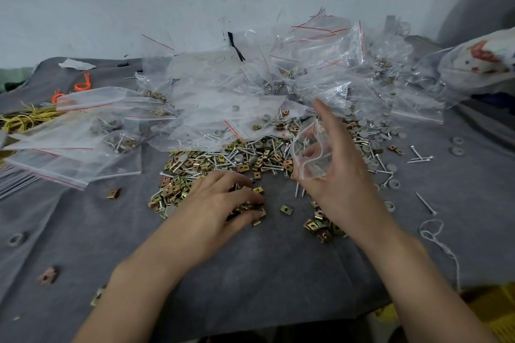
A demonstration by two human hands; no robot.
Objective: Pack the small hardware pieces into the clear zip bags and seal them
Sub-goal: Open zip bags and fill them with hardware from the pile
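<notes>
Hardware pieces (223,159) lie in a loose pile on the grey cloth (250,273): nails (248,151), grey washers (363,133) and brass clips (172,189). The left hand (223,200) rests on the near side of the pile, fingers curled round a few brass clips. The right hand (334,175) pinches a small zip bag (309,153) at its mouth, lifted just above the right part of the pile. I think clips may slip past the narrow mouth, or nails may pierce the film. Behind the pile the filled bags (223,86) crowd closely. Nearer than the pile, the cloth carries only stray clips, so the arms can move there.
</notes>
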